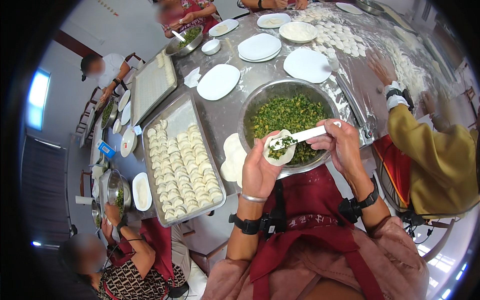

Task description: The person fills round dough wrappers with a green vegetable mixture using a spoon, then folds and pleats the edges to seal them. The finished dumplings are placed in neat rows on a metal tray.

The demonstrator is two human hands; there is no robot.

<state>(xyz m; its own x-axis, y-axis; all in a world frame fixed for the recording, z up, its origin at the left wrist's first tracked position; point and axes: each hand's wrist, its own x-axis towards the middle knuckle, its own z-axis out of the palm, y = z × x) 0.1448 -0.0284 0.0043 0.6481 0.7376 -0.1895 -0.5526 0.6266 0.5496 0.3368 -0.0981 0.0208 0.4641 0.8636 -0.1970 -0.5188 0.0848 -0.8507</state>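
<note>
My left hand (258, 168) holds a round dumpling wrapper (288, 158) flat across its fingers, near the front rim of a steel bowl. In my right hand (339, 144) is the handle of a white spoon (309, 133), its tip lying over the wrapper. Chopped green filling (279, 145) sits on the spoon tip and on the wrapper. Behind both hands, the steel mixing bowl (247, 93) contains green filling with yellow bits (288, 110). Several loose wrappers (232, 157) overlap on the table at the bowl's left, partly hidden by my left hand.
Left of the bowl, a metal tray (174, 112) carries rows of folded dumplings (183, 168). White plates (218, 82) lie beyond the bowl. A steel rolling pin (352, 99) rests at its right. A co-worker's hand (380, 67) is on the floured table; other people sit around it.
</note>
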